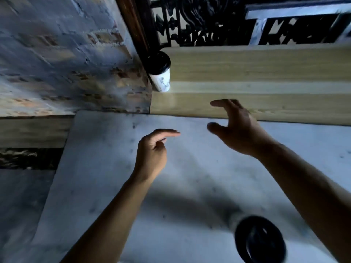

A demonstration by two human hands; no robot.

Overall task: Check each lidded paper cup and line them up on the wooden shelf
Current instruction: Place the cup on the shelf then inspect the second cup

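Observation:
One white paper cup (161, 76) with a black lid stands upright at the far left end of the light wooden shelf (256, 69), against the dark post. A second cup (260, 242), seen from above as a black lid, stands on the white counter (106, 177) near the bottom edge, under my right forearm. My right hand (239, 128) hovers over the shelf's front edge, fingers and thumb spread in a curve, holding nothing. My left hand (152, 150) floats over the counter, fingers loosely curled with the index finger pointing right, also without anything in it.
A brick wall (66, 54) rises to the left of the shelf. Black ornate ironwork (199, 21) and a white frame (296, 12) stand behind the shelf. A dark wooden post (136, 23) borders the shelf's left end. The counter's left edge drops off to a lower surface.

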